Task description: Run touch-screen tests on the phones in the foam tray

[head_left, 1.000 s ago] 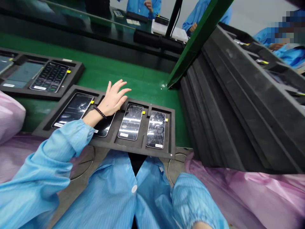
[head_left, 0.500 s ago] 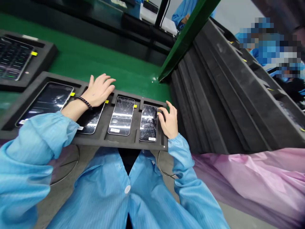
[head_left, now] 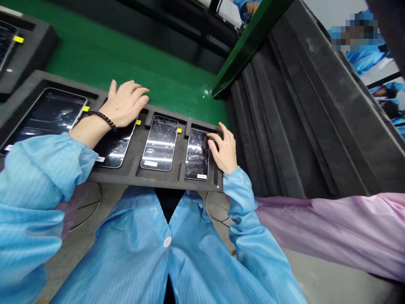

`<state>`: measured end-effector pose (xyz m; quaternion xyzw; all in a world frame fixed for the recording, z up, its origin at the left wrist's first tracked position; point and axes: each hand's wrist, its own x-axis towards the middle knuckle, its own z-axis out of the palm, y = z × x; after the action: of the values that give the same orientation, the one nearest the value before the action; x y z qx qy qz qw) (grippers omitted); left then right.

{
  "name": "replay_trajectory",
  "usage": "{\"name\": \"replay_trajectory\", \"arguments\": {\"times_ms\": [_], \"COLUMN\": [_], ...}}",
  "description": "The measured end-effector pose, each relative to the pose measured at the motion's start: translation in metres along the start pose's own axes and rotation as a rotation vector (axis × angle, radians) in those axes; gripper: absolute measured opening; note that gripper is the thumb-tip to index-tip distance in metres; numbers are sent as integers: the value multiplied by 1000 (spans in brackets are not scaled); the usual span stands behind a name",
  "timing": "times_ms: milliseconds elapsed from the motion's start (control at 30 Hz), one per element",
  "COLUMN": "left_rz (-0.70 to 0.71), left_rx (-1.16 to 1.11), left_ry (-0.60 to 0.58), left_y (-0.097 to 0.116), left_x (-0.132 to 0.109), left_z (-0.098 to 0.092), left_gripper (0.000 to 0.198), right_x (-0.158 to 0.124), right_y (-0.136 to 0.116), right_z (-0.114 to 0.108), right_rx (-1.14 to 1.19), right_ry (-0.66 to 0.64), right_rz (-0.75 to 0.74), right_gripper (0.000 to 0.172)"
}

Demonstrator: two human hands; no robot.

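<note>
A dark foam tray [head_left: 158,181] holds several phones in separate recesses, screens up, each with a small white label. My left hand [head_left: 126,103] lies over the upper part of the second phone [head_left: 110,150] from the left, its fingers stretched out past the tray's far edge. At the tray's right end, my right hand [head_left: 225,150] has its thumb and index finger apart, at the right edge of the rightmost phone [head_left: 196,156]. Between the hands lies another phone [head_left: 160,143] with a yellow tab [head_left: 179,131]. The large leftmost phone [head_left: 47,116] is partly covered by my sleeve.
Another foam tray [head_left: 34,46] with a screen device stands at the upper left on the green work surface [head_left: 177,90]. Stacked dark foam trays [head_left: 294,109] rise on the right, behind a green post [head_left: 247,46]. People in blue are beyond; pink cloth [head_left: 316,223] hangs below.
The view has shifted, so the tray sits slightly higher and further left. My right fingertips have moved onto the rightmost phone's edge, covering its yellow tab. My left hand keeps its pose.
</note>
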<state>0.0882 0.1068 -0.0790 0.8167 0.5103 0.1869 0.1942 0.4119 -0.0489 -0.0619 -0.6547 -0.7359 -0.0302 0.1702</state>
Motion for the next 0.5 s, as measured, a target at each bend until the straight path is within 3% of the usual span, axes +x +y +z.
{"name": "replay_trajectory", "arguments": {"times_ms": [367,500], "left_rz": [-33,-27], "left_rx": [21,21], "left_ry": [-11,1], "left_y": [4,3], "left_x": [0,-1], "left_z": [-2,-1], "left_gripper": [66,70], "right_x": [-8,-14], "right_y": [-5,-10], "right_z": [-5,-7], "right_rx": [-3,5], "right_ry": [-46,-43], "right_rz": [-30,-58], "right_gripper": [34,36]}}
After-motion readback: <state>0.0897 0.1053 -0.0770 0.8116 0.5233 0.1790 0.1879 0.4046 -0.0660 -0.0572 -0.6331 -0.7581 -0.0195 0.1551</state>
